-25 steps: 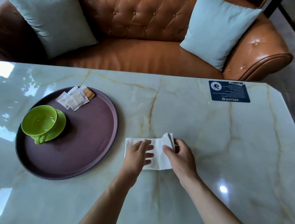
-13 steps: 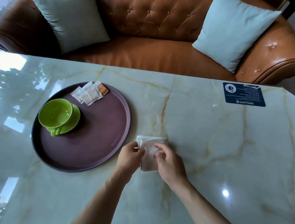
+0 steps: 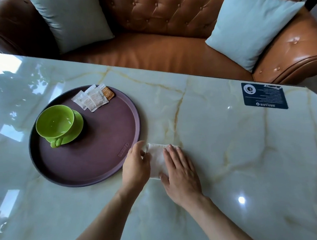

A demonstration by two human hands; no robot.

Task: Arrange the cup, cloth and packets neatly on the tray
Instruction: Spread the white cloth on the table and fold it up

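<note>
A folded white cloth (image 3: 157, 158) lies on the marble table just right of the round brown tray (image 3: 92, 164). My right hand (image 3: 179, 169) rests flat on the cloth with its fingers spread. My left hand (image 3: 136, 165) pinches the cloth's left edge, partly over the tray's rim. On the tray a green cup (image 3: 55, 122) stands on its green saucer at the left. Several white packets and an orange one (image 3: 94, 98) lie together at the tray's far edge.
A dark blue card (image 3: 263, 95) lies near the table's far right corner. Behind the table stands a brown leather sofa (image 3: 166, 48) with two pale blue cushions. The table's right edge is angled off at the corner.
The cloth went from a long strip to a smaller folded square. My right hand has flattened on top of it, and my left hand has shifted to its left edge.
</note>
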